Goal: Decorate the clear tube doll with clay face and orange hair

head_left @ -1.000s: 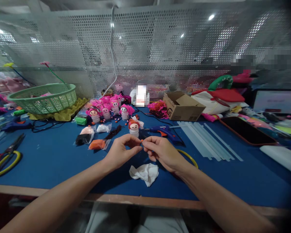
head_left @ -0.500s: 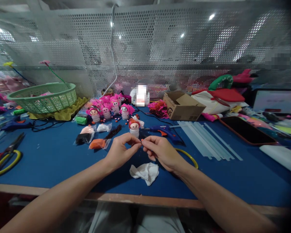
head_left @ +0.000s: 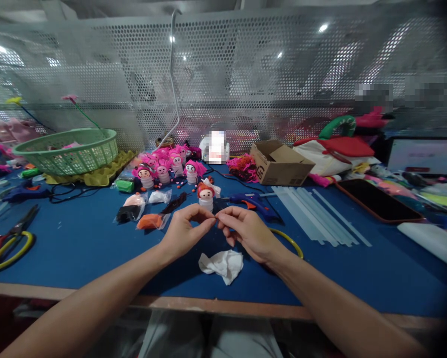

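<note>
I observe the left hand (head_left: pixel 186 229) and right hand (head_left: pixel 248 232) above the blue table (head_left: pixel 96 248), thumb and index finger of each drawn close and the two hands nearly meeting, presumably for fine control; I cannot tell whether either pinches a small piece. The red-haired doll (head_left: pixel 206 195) stands upright just beyond the fingertips, apparently placed within reach, with the glue gun (head_left: pixel 260 205) to its right.

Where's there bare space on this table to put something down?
Bare blue tabletop shows between the far-left scissors and left forearm, and between the translucent sticks and right forearm. It's crowded around the pink-haired dolls, the cardboard box and behind the phone.
</note>
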`<control>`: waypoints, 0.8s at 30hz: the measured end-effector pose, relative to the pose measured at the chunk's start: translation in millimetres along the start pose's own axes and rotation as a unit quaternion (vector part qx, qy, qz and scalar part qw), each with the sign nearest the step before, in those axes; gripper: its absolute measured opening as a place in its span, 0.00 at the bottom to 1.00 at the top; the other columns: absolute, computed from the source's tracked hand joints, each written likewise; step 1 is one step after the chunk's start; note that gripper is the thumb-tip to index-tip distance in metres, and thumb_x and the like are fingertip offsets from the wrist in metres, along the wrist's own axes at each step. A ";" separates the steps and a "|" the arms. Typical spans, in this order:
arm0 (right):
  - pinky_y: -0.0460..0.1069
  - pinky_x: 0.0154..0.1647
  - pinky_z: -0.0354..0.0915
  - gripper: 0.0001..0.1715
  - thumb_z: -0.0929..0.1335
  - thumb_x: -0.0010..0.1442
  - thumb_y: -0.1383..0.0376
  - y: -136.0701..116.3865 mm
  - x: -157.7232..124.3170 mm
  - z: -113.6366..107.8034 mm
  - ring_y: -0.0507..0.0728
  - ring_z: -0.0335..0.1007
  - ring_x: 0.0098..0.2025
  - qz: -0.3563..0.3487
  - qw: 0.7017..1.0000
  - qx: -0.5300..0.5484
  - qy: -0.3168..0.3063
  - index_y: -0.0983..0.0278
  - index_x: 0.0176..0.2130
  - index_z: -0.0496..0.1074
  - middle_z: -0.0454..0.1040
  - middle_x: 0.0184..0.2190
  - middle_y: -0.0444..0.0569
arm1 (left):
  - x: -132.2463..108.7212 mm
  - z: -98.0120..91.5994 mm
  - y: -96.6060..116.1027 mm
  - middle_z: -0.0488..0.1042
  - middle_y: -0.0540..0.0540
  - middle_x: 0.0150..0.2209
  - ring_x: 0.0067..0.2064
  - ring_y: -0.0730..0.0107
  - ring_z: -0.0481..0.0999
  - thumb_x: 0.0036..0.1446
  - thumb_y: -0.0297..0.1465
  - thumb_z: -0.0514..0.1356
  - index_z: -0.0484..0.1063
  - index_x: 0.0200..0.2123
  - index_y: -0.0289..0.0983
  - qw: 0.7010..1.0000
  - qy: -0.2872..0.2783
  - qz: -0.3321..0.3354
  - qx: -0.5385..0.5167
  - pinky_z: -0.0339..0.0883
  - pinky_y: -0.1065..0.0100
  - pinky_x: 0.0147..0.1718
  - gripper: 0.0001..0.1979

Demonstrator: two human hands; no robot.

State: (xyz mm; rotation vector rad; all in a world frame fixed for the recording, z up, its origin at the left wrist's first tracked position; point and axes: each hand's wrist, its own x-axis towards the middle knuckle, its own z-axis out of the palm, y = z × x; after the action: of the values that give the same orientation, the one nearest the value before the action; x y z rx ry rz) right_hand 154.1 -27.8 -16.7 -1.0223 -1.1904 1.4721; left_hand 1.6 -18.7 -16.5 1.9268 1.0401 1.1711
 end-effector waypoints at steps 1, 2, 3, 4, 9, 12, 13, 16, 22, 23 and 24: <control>0.41 0.13 0.56 0.13 0.70 0.45 0.59 0.4 0.0 -0.2 0.45 0.58 0.18 -0.007 1.000 -0.002 0.001 0.66 0.27 0.68 0.66 0.20 0.41 | 0.2 0.0 0.6 0.73 0.47 0.27 0.29 0.73 0.71 0.48 0.29 0.58 0.70 0.27 0.33 1.000 0.001 -0.004 -0.005 0.65 0.73 0.31 0.05; 0.41 0.13 0.57 0.13 0.70 0.45 0.59 0.9 0.0 -0.3 0.45 0.58 0.19 -0.014 1.000 -0.007 0.002 0.66 0.27 0.68 0.66 0.20 0.41 | 0.4 0.0 1.2 0.73 0.47 0.27 0.29 0.73 0.71 0.48 0.29 0.58 0.70 0.27 0.33 1.000 0.002 -0.008 -0.010 0.65 0.73 0.31 0.05; 0.41 0.13 0.57 0.13 0.70 0.45 0.59 1.3 -0.2 -0.2 0.46 0.58 0.19 -0.020 1.000 -0.012 0.003 0.66 0.28 0.68 0.66 0.20 0.41 | 0.7 0.0 1.7 0.73 0.47 0.26 0.29 0.73 0.71 0.48 0.29 0.58 0.70 0.26 0.33 1.000 0.005 -0.011 -0.012 0.65 0.73 0.31 0.05; 0.41 0.13 0.57 0.13 0.70 0.44 0.60 1.8 -0.4 0.0 0.46 0.58 0.19 -0.024 1.000 -0.018 0.004 0.66 0.28 0.69 0.67 0.21 0.41 | 1.0 0.1 2.0 0.73 0.47 0.26 0.29 0.73 0.71 0.48 0.29 0.58 0.70 0.26 0.32 1.000 0.008 -0.013 -0.014 0.65 0.73 0.31 0.05; 0.41 0.13 0.58 0.12 0.70 0.45 0.59 2.9 -1.4 1.3 0.46 0.59 0.19 -0.034 0.999 -0.041 0.006 0.66 0.26 0.69 0.67 0.20 0.42 | 1.1 0.9 0.8 0.72 0.48 0.26 0.29 0.73 0.71 0.48 0.30 0.59 0.69 0.26 0.33 1.000 0.016 -0.014 -0.018 0.65 0.73 0.31 0.05; 0.42 0.13 0.58 0.12 0.70 0.45 0.59 2.8 -1.6 1.6 0.46 0.59 0.18 -0.033 0.999 -0.042 0.008 0.67 0.26 0.69 0.68 0.20 0.43 | 0.5 1.5 0.0 0.72 0.48 0.26 0.29 0.74 0.71 0.48 0.31 0.59 0.69 0.26 0.33 0.999 0.017 -0.014 -0.026 0.65 0.73 0.31 0.06; 0.42 0.14 0.58 0.12 0.70 0.45 0.60 2.7 -1.5 1.6 0.46 0.59 0.18 -0.030 0.999 -0.041 0.009 0.67 0.26 0.69 0.68 0.20 0.43 | 0.3 1.7 -0.1 0.71 0.48 0.26 0.29 0.73 0.71 0.48 0.31 0.59 0.69 0.26 0.33 0.999 0.016 -0.016 -0.027 0.65 0.73 0.31 0.06; 0.42 0.14 0.58 0.11 0.70 0.45 0.60 2.6 -1.3 1.9 0.46 0.59 0.18 -0.021 0.999 -0.036 0.012 0.67 0.26 0.69 0.68 0.20 0.43 | -0.3 2.4 -0.3 0.71 0.48 0.26 0.29 0.74 0.70 0.48 0.31 0.59 0.68 0.26 0.33 0.999 0.016 -0.024 -0.028 0.64 0.72 0.31 0.06; 0.42 0.14 0.57 0.12 0.70 0.43 0.60 1.1 -1.6 3.3 0.46 0.59 0.18 0.001 1.000 -0.002 0.014 0.67 0.25 0.69 0.68 0.19 0.43 | -0.7 4.4 -1.8 0.70 0.49 0.24 0.27 0.76 0.69 0.48 0.32 0.59 0.68 0.26 0.33 0.995 0.009 -0.051 -0.085 0.63 0.74 0.27 0.07; 0.42 0.14 0.57 0.13 0.71 0.43 0.59 0.2 -1.6 3.5 0.46 0.59 0.18 0.010 1.000 0.010 0.013 0.67 0.24 0.69 0.68 0.19 0.43 | -0.7 4.6 -2.1 0.70 0.50 0.24 0.26 0.76 0.68 0.48 0.32 0.59 0.68 0.26 0.33 0.994 0.009 -0.056 -0.092 0.63 0.75 0.27 0.07; 0.42 0.14 0.56 0.13 0.71 0.42 0.59 -0.8 -1.6 3.8 0.46 0.59 0.18 0.020 0.999 0.023 0.010 0.67 0.23 0.68 0.68 0.19 0.43 | -0.6 4.8 -2.4 0.69 0.50 0.24 0.26 0.77 0.68 0.47 0.32 0.59 0.68 0.26 0.33 0.993 0.010 -0.059 -0.097 0.63 0.75 0.27 0.08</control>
State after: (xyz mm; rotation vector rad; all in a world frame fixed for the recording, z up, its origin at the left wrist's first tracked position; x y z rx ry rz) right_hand 150.9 -30.0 -15.2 -1.0339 -1.1232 1.5101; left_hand 5.0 -18.7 -20.7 1.6839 0.9978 1.1810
